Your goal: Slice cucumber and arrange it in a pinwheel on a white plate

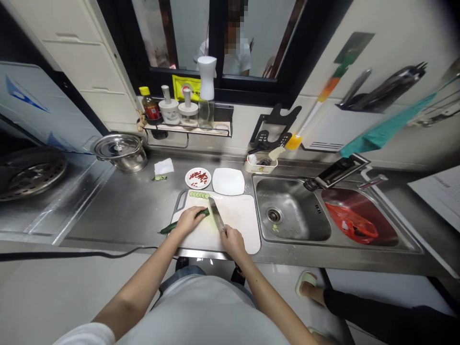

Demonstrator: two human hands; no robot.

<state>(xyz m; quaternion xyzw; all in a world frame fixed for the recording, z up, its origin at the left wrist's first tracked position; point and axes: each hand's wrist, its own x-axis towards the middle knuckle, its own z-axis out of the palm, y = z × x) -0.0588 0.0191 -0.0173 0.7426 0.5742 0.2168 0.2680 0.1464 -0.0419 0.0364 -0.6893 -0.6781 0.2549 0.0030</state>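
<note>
My left hand (190, 219) is closed over a dark green cucumber (168, 228), which lies slantwise across the left side of a white cutting board (244, 225). One end of the cucumber juts out past the board, and the other end shows beyond my fingertips. My right hand (233, 239) grips the handle of a kitchen knife (217, 214), its blade pointing away from me just right of the cucumber's end. A short row of pale green cucumber slices (199, 195) rests along the board's far edge.
Behind the board stand a plate with red pieces (198, 178) and a white square plate (228, 181). At right is a steel sink (293, 211) with a red bag (350, 224) in its far basin. A lidded pot (120, 151) sits left. Another person's leg (359, 304) is at lower right.
</note>
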